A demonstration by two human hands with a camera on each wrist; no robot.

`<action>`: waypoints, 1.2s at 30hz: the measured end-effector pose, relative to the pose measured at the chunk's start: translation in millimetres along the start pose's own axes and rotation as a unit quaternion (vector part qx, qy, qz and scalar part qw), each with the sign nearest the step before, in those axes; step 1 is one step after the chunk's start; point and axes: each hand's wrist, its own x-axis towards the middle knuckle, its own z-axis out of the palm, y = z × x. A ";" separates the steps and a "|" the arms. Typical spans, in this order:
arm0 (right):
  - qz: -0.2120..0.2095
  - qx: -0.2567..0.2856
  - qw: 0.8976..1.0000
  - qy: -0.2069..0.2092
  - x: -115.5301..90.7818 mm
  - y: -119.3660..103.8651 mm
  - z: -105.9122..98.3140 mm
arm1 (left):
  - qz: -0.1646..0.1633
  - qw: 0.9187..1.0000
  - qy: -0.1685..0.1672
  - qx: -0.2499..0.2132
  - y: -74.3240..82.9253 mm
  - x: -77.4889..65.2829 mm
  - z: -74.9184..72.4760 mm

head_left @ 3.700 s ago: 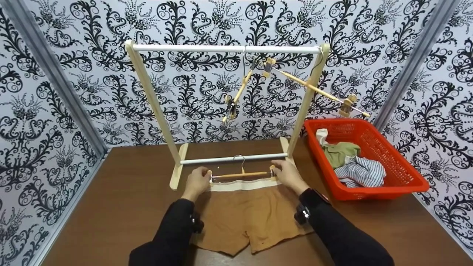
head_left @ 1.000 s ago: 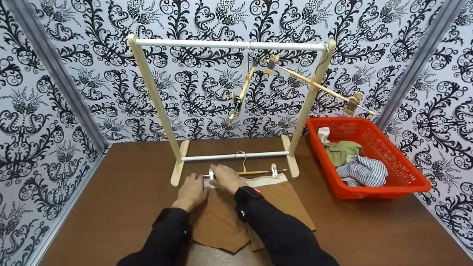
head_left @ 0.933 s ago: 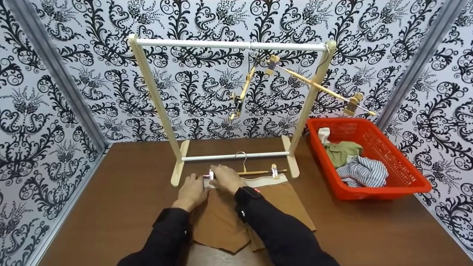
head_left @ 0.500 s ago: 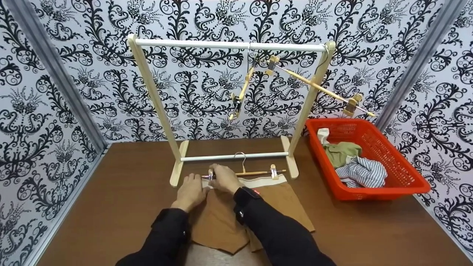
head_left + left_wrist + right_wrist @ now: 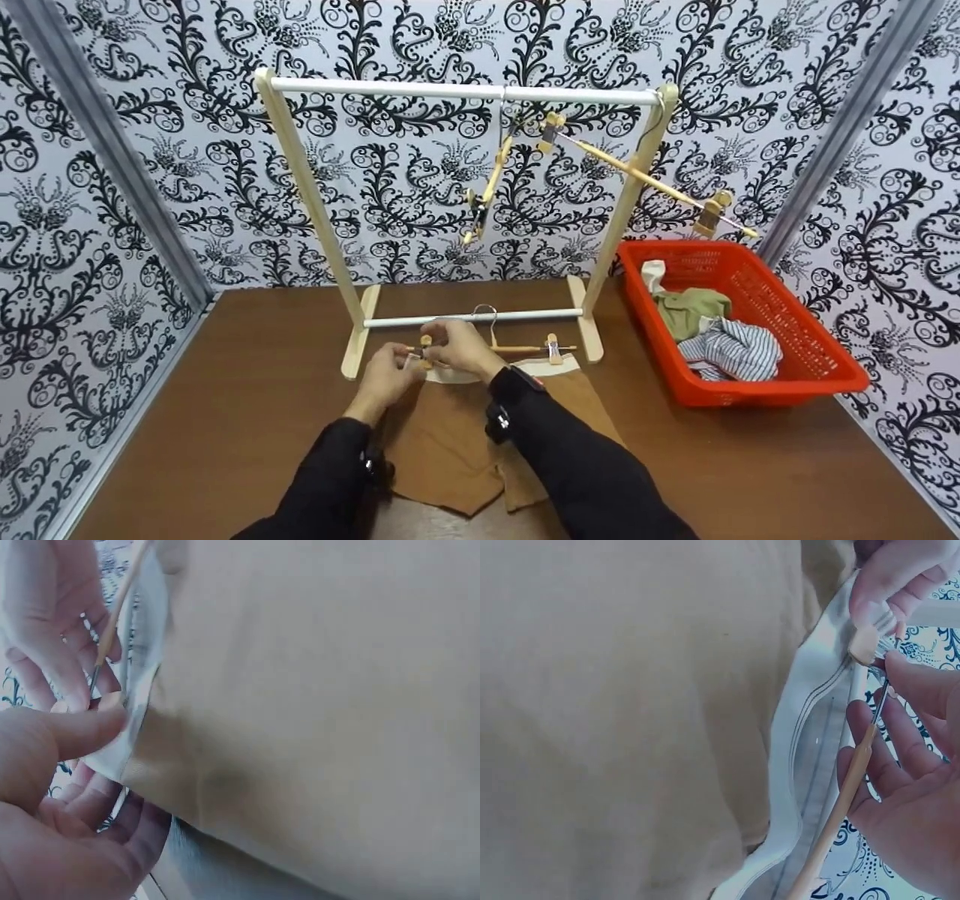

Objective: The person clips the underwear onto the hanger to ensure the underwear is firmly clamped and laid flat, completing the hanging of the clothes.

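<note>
One near hanger [image 5: 521,349] has its left clip [image 5: 864,646] pinched in the right grip [image 5: 461,349]; the left grip [image 5: 386,379] pinches one pair of shorts [image 5: 446,442].

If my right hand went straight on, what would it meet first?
First, the hanger clip right at your right hand; beyond it, probably your left hand, though depth is unclear.

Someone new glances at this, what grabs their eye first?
Likely the bright red basket of crumpled clothes, right of the wooden rack. Next, the brown shorts lying on the table in front of the rack, with the left hand and right hand close together at a clip by the left end of the pale waistband.
</note>
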 end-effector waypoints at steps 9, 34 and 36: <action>-0.020 -0.013 0.999 -0.021 1.0 -0.9 -5.7 | 0.017 0.998 -0.014 -0.056 -1.3 0.4 -2.0; -0.027 0.011 0.999 -0.033 3.3 1.2 -8.2 | 0.017 0.999 0.007 -0.036 -4.3 -6.9 -7.5; -0.038 0.009 0.999 -0.028 3.4 2.0 -7.8 | 0.012 0.999 0.013 -0.029 -4.3 -7.3 -8.8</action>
